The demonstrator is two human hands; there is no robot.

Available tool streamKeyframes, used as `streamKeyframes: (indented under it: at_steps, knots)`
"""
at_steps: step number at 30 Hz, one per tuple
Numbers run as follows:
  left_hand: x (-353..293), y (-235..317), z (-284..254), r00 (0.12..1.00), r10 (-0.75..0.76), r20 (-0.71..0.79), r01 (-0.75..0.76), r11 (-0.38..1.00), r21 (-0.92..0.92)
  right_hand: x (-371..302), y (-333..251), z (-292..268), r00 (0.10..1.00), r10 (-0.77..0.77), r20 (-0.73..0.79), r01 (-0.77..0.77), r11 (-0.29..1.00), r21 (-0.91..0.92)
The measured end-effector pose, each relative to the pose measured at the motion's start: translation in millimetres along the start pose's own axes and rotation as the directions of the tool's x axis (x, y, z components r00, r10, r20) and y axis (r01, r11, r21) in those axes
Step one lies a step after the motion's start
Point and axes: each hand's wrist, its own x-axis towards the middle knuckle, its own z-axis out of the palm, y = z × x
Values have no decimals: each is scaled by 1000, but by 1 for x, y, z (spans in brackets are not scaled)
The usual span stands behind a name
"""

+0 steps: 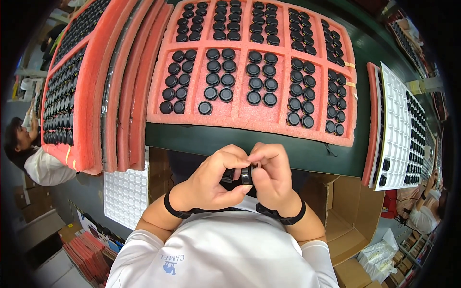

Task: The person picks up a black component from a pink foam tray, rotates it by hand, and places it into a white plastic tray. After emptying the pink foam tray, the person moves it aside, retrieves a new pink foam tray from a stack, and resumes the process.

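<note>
Close in front of my chest, both hands meet over a small black cylindrical part (pixel 247 175) with a shiny side. My left hand (pixel 211 175) grips it between thumb and fingers. A second small dark piece (pixel 228 175) shows inside the curl of that hand; its kind is hard to make out. My right hand (pixel 274 175) is closed with thumb and fingertips pinched at the part's right side, and what lies between those fingertips is mostly hidden. Beyond my hands lies a pink foam tray (pixel 225 120) with rows of black round capped parts (pixel 205 107) in its compartments.
Stacked pink foam trays (pixel 122 96) stand at the left on the dark green table (pixel 201 137). At the right, a white moulded tray (pixel 394 125) holds more black parts. An open cardboard box (pixel 350 211) sits below right. Another person (pixel 45 163) is at far left.
</note>
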Motion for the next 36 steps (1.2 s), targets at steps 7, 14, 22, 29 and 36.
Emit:
streamKeyframes:
  at_steps: [7,14,22,29,36]
  knots:
    - [2,-1,1,999,31,-14,-30,999,34,-2,-4,-3,998,63,7,-58,951,-304]
    - [-1,-1,0,999,-29,-19,28,997,-66,2,-10,-2,992,116,-43,-120,988,-101]
    - [-3,1,-1,996,-69,-50,66,996,-55,-5,-9,-14,996,89,25,-72,917,-393]
    - [3,-1,-3,998,-53,-36,53,999,4,0,-16,-16,998,-4,55,33,844,-536]
    - [19,3,8,977,-211,18,209,975,73,-3,-51,-47,997,-70,33,71,640,-765]
